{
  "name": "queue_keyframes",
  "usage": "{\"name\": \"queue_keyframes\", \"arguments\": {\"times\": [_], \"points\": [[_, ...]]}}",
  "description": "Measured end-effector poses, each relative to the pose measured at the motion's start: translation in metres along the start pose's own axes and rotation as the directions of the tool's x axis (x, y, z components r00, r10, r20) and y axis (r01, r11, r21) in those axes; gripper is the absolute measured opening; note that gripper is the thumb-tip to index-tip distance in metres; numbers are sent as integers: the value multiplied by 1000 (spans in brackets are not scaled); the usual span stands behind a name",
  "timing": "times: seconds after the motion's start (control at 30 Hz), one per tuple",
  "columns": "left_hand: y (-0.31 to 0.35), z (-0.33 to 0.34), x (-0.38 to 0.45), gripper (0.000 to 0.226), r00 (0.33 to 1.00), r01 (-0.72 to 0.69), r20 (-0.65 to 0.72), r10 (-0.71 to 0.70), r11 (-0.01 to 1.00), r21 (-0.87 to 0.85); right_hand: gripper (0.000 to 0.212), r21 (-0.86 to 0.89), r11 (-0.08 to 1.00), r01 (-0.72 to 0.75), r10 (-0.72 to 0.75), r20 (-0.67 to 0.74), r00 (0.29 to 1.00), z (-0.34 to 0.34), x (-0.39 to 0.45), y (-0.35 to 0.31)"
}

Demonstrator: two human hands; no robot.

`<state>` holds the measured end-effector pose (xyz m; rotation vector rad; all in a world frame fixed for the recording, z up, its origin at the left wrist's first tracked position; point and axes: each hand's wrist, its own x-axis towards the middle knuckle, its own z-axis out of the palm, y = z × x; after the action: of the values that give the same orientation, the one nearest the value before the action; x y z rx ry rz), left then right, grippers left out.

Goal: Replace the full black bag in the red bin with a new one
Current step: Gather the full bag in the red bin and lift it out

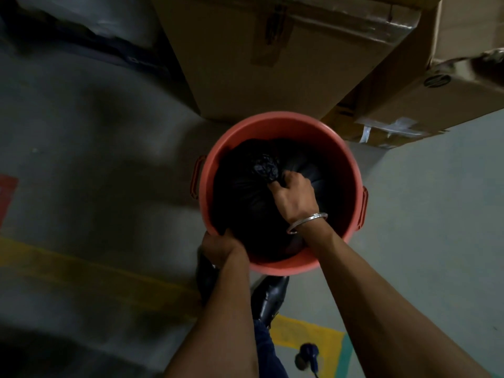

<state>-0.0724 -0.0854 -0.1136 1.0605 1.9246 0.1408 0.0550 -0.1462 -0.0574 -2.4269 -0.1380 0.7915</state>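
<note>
Floor (81, 165) of grey concrete fills the left side, open and dim, with a yellow painted stripe (68, 266) crossing it toward my feet. My left hand (219, 246) grips the near-left rim of the red bin (351, 170), fingers curled over the edge and down inside, touching the black bag (240, 197). That bag sits inside the bin and fills it nearly wall to wall, its top gathered into a twisted knot (266, 166) slightly left of centre. My right hand (293, 196) reaches down into the bin and is closed around the neck of the bag just below that knot, a metal bangle (306, 222) on the wrist. The bin has a handle on its left side (197, 177) and another on its right (364, 208). Behind it, a large cardboard box (259, 64) stands just beside the far rim, and a second box (436, 99) sits to the back right, close to the rim there. My black shoes (270, 294) are against the near side of the bin. Right of the bin the pale floor lies open, with a yellow patch (313, 336) near my feet and a small blue object (308, 354) on it, too blurred to identify.
</note>
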Motion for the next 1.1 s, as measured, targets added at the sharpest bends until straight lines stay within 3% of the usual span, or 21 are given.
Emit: {"name": "queue_keyframes", "arguments": {"times": [0.3, 0.47, 0.57, 0.77, 0.87, 0.93, 1.03, 1.1], "points": [[13, -11, 18, 37, 998, -43, 40, 42, 999, 25, 41, 100, 995, 15, -13, -22, 1000, 3, -15, -11], [27, -5, 13, 34, 997, -78, 27, 77, 995, 60, 26, -166, 979, 117, -115, 21, 993, 4, -14, -20], [33, -4, 9, 32, 997, -71, 28, 70, 996, 48, 29, -284, 931, 228, -217, 68, 974, 5, -14, -27], [28, -7, 15, 37, 997, -47, 63, 46, 999, 10, 29, -126, 949, 289, -288, 31, 957, 9, -27, -35], [38, -3, 14, 37, 993, -76, 92, 71, 995, 60, 32, 169, 982, 88, -77, -70, 995, 0, -11, -19], [40, -2, 16, 42, 991, -107, 88, 98, 989, 105, 30, 413, 909, -52, 126, -154, 980, -12, 3, -7], [34, -2, 20, 37, 991, -125, 62, 116, 975, 184, 30, 482, 867, -127, 241, -182, 953, -21, 10, 4], [32, -4, 23, 35, 989, -140, 72, 129, 973, 182, 32, 465, 880, -93, 196, -177, 965, -18, 11, 1]]}}
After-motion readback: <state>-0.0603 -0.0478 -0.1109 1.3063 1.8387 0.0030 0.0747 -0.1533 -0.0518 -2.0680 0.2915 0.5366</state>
